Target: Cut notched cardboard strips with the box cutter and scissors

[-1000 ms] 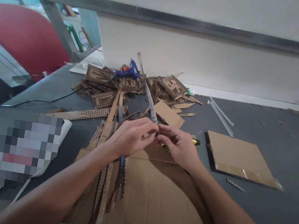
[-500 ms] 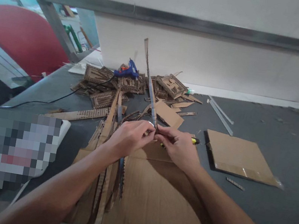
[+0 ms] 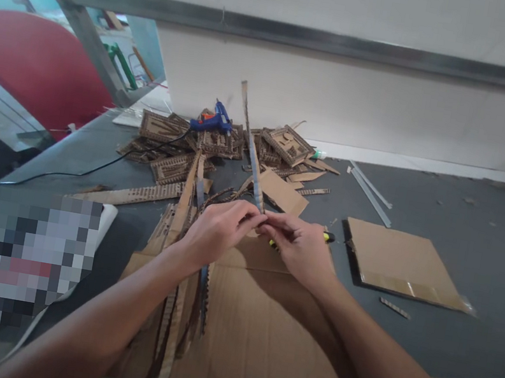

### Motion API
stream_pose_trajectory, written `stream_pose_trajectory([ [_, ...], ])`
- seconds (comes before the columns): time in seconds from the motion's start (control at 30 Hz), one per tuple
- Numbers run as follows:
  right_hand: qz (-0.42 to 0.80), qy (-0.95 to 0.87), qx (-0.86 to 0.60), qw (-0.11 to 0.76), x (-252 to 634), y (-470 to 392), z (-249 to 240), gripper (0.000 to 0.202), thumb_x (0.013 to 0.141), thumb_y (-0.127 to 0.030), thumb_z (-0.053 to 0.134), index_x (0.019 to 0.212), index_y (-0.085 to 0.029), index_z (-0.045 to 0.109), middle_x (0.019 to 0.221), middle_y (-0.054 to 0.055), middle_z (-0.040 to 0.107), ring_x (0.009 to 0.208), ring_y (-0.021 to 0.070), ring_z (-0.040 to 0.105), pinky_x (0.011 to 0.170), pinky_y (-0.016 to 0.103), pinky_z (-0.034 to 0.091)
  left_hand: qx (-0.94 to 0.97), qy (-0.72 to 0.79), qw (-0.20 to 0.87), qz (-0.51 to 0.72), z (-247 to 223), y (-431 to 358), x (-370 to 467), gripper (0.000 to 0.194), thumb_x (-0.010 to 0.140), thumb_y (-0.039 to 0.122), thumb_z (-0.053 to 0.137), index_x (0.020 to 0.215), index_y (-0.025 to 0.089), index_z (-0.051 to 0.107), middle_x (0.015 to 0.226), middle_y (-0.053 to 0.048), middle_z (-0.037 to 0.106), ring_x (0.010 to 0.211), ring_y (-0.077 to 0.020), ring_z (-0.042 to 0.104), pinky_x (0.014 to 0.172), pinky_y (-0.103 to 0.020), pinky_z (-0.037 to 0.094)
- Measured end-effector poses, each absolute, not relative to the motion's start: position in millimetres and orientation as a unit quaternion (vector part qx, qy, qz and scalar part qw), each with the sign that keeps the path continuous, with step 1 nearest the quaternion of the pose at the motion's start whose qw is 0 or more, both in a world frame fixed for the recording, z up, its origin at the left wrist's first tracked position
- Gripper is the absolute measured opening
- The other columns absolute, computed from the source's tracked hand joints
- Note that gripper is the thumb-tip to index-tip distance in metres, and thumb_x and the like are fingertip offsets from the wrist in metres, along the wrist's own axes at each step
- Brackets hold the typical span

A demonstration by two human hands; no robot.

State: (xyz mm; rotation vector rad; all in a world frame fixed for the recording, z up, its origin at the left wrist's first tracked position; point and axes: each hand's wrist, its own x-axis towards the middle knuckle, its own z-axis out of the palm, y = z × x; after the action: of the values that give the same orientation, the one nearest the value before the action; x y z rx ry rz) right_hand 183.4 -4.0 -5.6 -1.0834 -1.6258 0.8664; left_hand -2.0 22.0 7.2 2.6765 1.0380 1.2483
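Between my two hands is a long thin cardboard strip (image 3: pixel 254 160), pinched near its lower end, with its free length pointing up and away. My left hand (image 3: pixel 222 226) closes on it with thumb and fingers together. Fingertip to fingertip with it, my right hand (image 3: pixel 296 241) pinches the same end. Beneath both lies a large cardboard sheet (image 3: pixel 257 332). Several loose cardboard strips (image 3: pixel 185 203) run beside and under my left wrist. Part of a yellow and black tool (image 3: pixel 329 237) shows behind my right hand.
A blue glue gun (image 3: pixel 215 119) rests on a pile of small cardboard frames (image 3: pixel 173 166) at the back. Clear sticks (image 3: pixel 370 196) and a taped cardboard piece (image 3: pixel 408 260) lie to the right. A white, blurred-out object (image 3: pixel 107 216) is at left, near a black cable (image 3: pixel 85 174).
The strip's upper end has dipped a little lower. Both hands keep their pinch at its lower end, with the fingertips slightly shifted.
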Motion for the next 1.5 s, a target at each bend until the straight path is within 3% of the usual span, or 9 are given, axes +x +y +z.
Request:
stream_pose_trajectory([
  [0.2,0.332,-0.665,-0.448,0.497,185.4,-1.2,-11.4,0.024,0.086,-0.027,0.067,0.107,-0.022,0.077,0.089,0.004,0.08,0.075,0.0194,0.076,0.072,0.031,0.061,0.852,0.325,0.016,0.409,2.5,23.8,-5.8,0.012,0.09,0.019,0.067,0.102,0.015,0.067,0.093,-0.005,0.078,0.08,-0.0151,0.075,0.073,-0.022,0.056],
  [0.67,0.286,-0.676,-0.454,0.505,182.9,-4.1,-8.6,0.022,0.084,-0.022,0.069,0.103,-0.024,0.08,0.098,0.002,0.079,0.08,0.0221,0.077,0.079,0.033,0.063,0.87,0.294,-0.065,0.39,4.4,21.2,-2.0,0.005,0.093,0.015,0.059,0.094,0.013,0.063,0.079,-0.004,0.074,0.066,-0.0143,0.07,0.064,-0.024,0.052],
  [1.07,0.259,-0.697,-0.463,0.483,184.4,-4.0,0.1,0.022,0.085,-0.024,0.063,0.097,-0.018,0.081,0.082,0.004,0.08,0.066,0.0188,0.075,0.059,0.025,0.055,0.875,0.329,-0.065,0.348,7.5,23.1,0.0,0.007,0.091,0.014,0.057,0.089,0.018,0.062,0.078,0.0,0.07,0.068,-0.0129,0.066,0.06,-0.023,0.045],
  [1.5,0.271,-0.673,-0.48,0.493,184.2,-3.6,0.3,0.02,0.079,-0.025,0.065,0.089,-0.018,0.081,0.076,0.003,0.079,0.061,0.0175,0.072,0.055,0.025,0.053,0.873,0.341,0.029,0.348,10.7,21.6,0.1,0.006,0.089,0.015,0.056,0.087,0.018,0.061,0.076,0.001,0.068,0.06,-0.01,0.06,0.058,-0.021,0.044],
])
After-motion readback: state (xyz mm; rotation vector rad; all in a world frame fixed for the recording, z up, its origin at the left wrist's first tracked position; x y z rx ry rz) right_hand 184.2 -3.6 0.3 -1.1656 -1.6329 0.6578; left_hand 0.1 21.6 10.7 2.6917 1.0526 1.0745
